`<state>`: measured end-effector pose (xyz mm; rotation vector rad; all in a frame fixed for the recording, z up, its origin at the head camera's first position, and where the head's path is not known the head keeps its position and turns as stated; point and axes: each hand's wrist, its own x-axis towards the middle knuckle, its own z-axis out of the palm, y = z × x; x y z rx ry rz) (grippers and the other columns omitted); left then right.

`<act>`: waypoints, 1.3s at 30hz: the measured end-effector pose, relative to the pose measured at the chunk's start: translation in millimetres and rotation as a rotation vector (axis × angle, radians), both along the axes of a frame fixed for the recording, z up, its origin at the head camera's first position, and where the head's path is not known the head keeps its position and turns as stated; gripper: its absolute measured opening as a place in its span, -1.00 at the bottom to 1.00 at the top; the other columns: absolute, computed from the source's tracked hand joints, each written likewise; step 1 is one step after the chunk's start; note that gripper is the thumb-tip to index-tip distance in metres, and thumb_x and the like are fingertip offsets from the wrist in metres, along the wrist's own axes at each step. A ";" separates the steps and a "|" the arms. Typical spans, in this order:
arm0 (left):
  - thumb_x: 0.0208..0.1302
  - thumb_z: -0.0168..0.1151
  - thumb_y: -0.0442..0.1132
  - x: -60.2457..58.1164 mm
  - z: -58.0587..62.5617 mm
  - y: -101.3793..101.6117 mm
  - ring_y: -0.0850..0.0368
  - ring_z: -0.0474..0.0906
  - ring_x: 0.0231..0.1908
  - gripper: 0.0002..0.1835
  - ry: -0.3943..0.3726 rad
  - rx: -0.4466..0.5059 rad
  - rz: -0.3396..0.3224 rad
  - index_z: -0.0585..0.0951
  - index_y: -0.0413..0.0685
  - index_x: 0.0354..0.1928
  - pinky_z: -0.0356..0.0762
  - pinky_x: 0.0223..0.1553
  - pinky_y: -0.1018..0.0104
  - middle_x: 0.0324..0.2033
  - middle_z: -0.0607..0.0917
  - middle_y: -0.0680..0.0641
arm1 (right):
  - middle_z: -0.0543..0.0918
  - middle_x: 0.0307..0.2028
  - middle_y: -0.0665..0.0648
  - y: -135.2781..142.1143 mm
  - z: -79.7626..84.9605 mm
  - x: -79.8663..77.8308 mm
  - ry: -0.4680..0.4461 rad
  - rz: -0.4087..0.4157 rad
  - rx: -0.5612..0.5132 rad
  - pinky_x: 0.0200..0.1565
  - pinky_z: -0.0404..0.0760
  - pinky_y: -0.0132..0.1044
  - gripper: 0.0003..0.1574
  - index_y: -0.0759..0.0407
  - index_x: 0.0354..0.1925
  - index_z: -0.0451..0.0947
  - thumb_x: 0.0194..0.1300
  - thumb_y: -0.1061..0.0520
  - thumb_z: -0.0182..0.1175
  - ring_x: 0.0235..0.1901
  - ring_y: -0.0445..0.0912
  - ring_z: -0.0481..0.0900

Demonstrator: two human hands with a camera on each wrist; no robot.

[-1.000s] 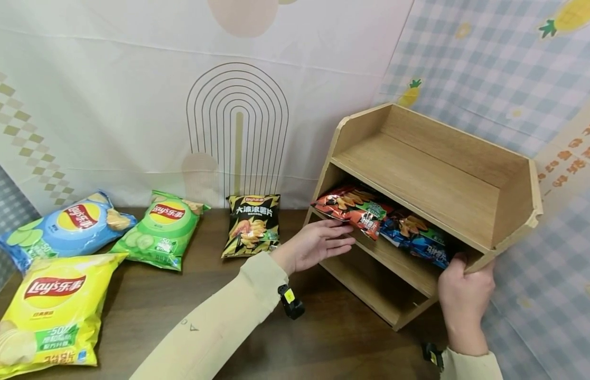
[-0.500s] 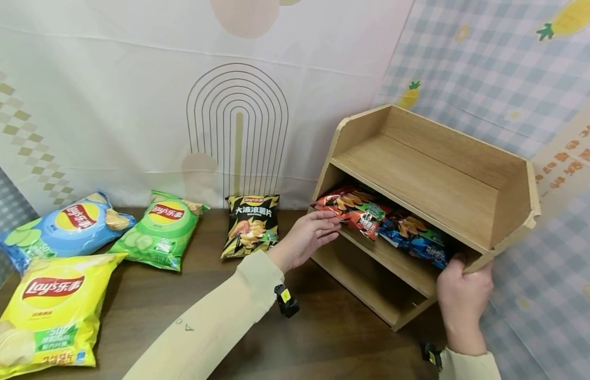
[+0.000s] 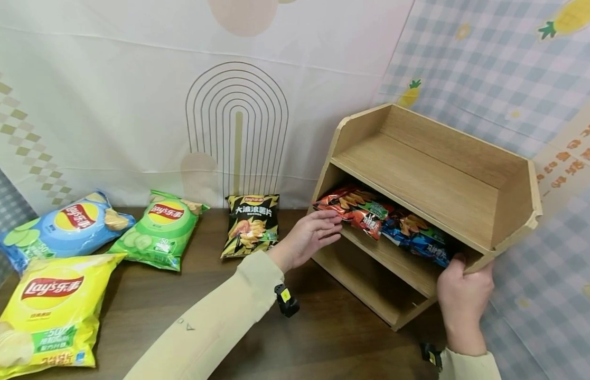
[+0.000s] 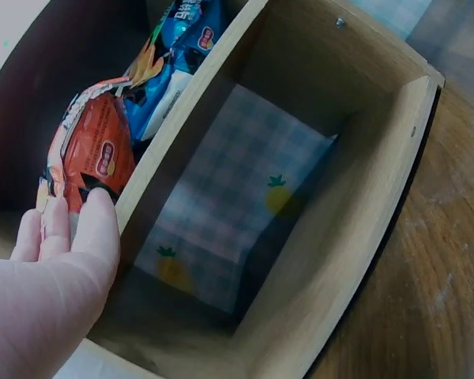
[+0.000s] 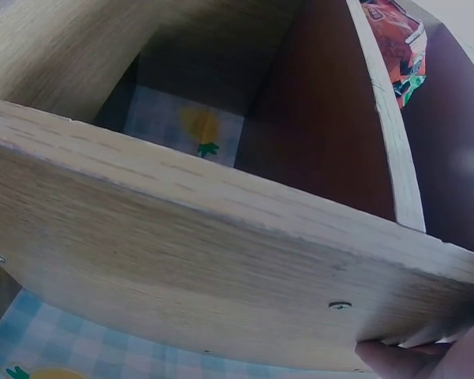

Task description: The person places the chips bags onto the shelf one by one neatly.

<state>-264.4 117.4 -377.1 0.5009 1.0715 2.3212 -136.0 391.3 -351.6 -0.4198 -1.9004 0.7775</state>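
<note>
At the right of the head view stands a wooden shelf (image 3: 423, 163). A red chip bag (image 3: 354, 203) and a blue chip bag (image 3: 415, 237) lie side by side on its middle level. My left hand (image 3: 311, 237) is at the red bag's left end, its fingers extended and touching the bag's edge. From the left wrist view, the fingertips (image 4: 99, 201) lie against the red bag's lower end. My right hand (image 3: 466, 298) grips the shelf's right side panel, thumb at the front edge. Only part of that hand (image 5: 458, 359) shows in the right wrist view.
Left on the brown table (image 3: 190, 316) lie a yellow chip bag (image 3: 54, 311), a light blue one (image 3: 68, 227) and a green one (image 3: 159, 232). A black chip bag (image 3: 251, 224) leans against the back cloth (image 3: 133, 121). Checked cloth (image 3: 551, 264) hangs behind the shelf.
My left hand has drawn back to the left, from below the red bag's front to its left end. The red bag has shifted slightly right. My right hand keeps its place.
</note>
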 end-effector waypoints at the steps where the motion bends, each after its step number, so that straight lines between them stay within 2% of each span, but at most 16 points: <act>1: 0.39 -0.06 -0.40 -0.1 -1.1 -2.7 -0.26 0.26 0.30 -0.51 0.002 -0.012 0.000 0.25 -0.35 0.33 0.31 0.25 0.03 0.28 0.34 -0.36 | 0.52 -0.07 0.57 -0.1 0.2 0.2 -0.003 -0.002 -0.003 -0.07 0.26 0.31 -0.47 0.33 0.20 0.36 0.34 0.11 -0.06 -0.16 0.42 0.43; 4: 0.45 -0.10 -0.35 -2.2 -7.4 -13.1 -0.27 0.34 0.24 -0.56 0.034 -0.083 0.032 0.27 -0.35 0.31 0.41 0.18 0.04 0.25 0.37 -0.38 | 0.51 -0.08 0.58 -0.5 0.8 0.6 -0.008 -0.007 -0.007 -0.06 0.26 0.32 -0.47 0.33 0.20 0.36 0.33 0.11 -0.06 -0.16 0.43 0.43; 6: 0.47 -0.08 -0.32 -3.8 -12.3 -23.2 -0.25 0.42 0.17 -0.60 0.075 -0.166 0.085 0.32 -0.33 0.26 0.47 0.12 0.06 0.18 0.44 -0.35 | 0.51 -0.08 0.58 -1.0 1.1 0.5 -0.011 -0.007 -0.008 -0.07 0.26 0.33 -0.47 0.33 0.20 0.36 0.34 0.10 -0.07 -0.15 0.43 0.43; 7: 0.46 -0.05 -0.31 -4.7 -15.2 -28.9 -0.23 0.47 0.12 -0.62 0.110 -0.219 0.124 0.35 -0.33 0.23 0.50 0.08 0.07 0.14 0.49 -0.34 | 0.51 -0.07 0.58 -1.2 1.2 0.4 -0.013 -0.007 -0.007 -0.06 0.26 0.33 -0.47 0.33 0.20 0.36 0.34 0.10 -0.07 -0.15 0.44 0.43; 10: 0.39 0.13 -0.22 -8.1 -25.0 -48.3 -0.09 0.60 -0.09 -0.67 0.280 -0.458 0.289 0.46 -0.22 0.11 0.59 -0.07 0.13 -0.06 0.61 -0.18 | 0.51 -0.08 0.60 -1.5 1.5 0.4 -0.011 -0.008 -0.003 -0.07 0.26 0.34 -0.47 0.34 0.19 0.37 0.33 0.10 -0.06 -0.14 0.46 0.44; 12: 0.32 0.23 -0.12 -10.1 -31.3 -61.3 -0.02 0.60 -0.15 -0.64 0.392 -0.622 0.405 0.50 -0.15 0.06 0.58 -0.12 0.15 -0.14 0.63 -0.11 | 0.51 -0.08 0.60 -1.3 2.0 0.8 -0.016 -0.012 -0.010 -0.06 0.26 0.34 -0.46 0.33 0.20 0.37 0.33 0.09 -0.06 -0.12 0.47 0.44; 14: 0.25 0.30 0.00 -12.6 -37.3 -73.2 0.02 0.57 -0.17 -0.59 0.471 -0.759 0.502 0.50 -0.07 0.02 0.55 -0.14 0.17 -0.16 0.62 -0.08 | 0.51 -0.08 0.60 -0.8 2.8 1.5 -0.018 -0.018 -0.018 -0.05 0.25 0.33 -0.46 0.33 0.20 0.37 0.33 0.09 -0.06 -0.09 0.48 0.43; 16: 0.19 0.32 0.12 -14.4 -42.1 -83.6 0.04 0.54 -0.13 -0.52 0.509 -0.863 0.581 0.49 -0.01 0.01 0.50 -0.09 0.16 -0.13 0.61 -0.09 | 0.51 -0.07 0.60 -0.2 3.4 2.1 -0.021 -0.023 -0.024 -0.04 0.25 0.32 -0.46 0.33 0.20 0.36 0.33 0.08 -0.06 -0.07 0.49 0.43; 20: 0.07 0.29 0.34 -19.5 -52.0 -99.9 -0.01 0.48 -0.02 -0.31 0.559 -1.039 0.707 0.46 0.00 0.06 0.45 -0.02 0.10 -0.04 0.58 -0.11 | 0.50 -0.06 0.60 1.0 3.5 2.8 -0.020 -0.026 -0.023 -0.04 0.24 0.32 -0.47 0.35 0.17 0.37 0.33 0.09 -0.06 -0.07 0.49 0.41; 24: -0.04 0.25 0.48 -24.6 -61.3 -110.8 -0.04 0.36 0.01 -0.09 0.559 -1.179 0.792 0.43 -0.07 0.16 0.40 -0.02 0.05 -0.04 0.51 -0.12 | 0.50 -0.07 0.59 2.1 2.2 2.8 -0.012 -0.023 -0.019 -0.04 0.24 0.31 -0.48 0.36 0.16 0.37 0.33 0.10 -0.06 -0.08 0.48 0.41; 29: -0.10 0.28 0.49 -29.3 -71.9 -120.2 -0.15 0.26 0.08 0.05 0.477 -1.279 0.834 0.31 -0.13 0.27 0.37 0.01 -0.05 0.07 0.40 -0.21 | 0.50 -0.07 0.59 2.4 0.7 2.8 -0.015 -0.022 -0.020 -0.04 0.23 0.32 -0.48 0.36 0.16 0.37 0.33 0.10 -0.06 -0.08 0.49 0.41; 34: -0.11 0.26 0.52 -35.1 -79.3 -129.2 -0.31 0.19 0.14 0.17 0.378 -1.310 0.824 0.20 -0.21 0.33 0.32 0.09 -0.14 0.13 0.29 -0.35 | 0.50 -0.07 0.59 1.2 0.5 2.3 -0.019 -0.018 -0.025 -0.05 0.24 0.33 -0.47 0.35 0.18 0.36 0.33 0.09 -0.07 -0.10 0.47 0.42; 39: -0.12 0.25 0.53 -40.4 -85.8 -136.4 -0.34 0.15 0.19 0.25 0.284 -1.310 0.781 0.11 -0.24 0.39 0.19 0.19 -0.17 0.21 0.23 -0.40 | 0.50 -0.10 0.61 -1.0 1.1 1.0 -0.018 -0.015 -0.022 -0.06 0.24 0.34 -0.47 0.37 0.16 0.36 0.33 0.09 -0.07 -0.13 0.47 0.41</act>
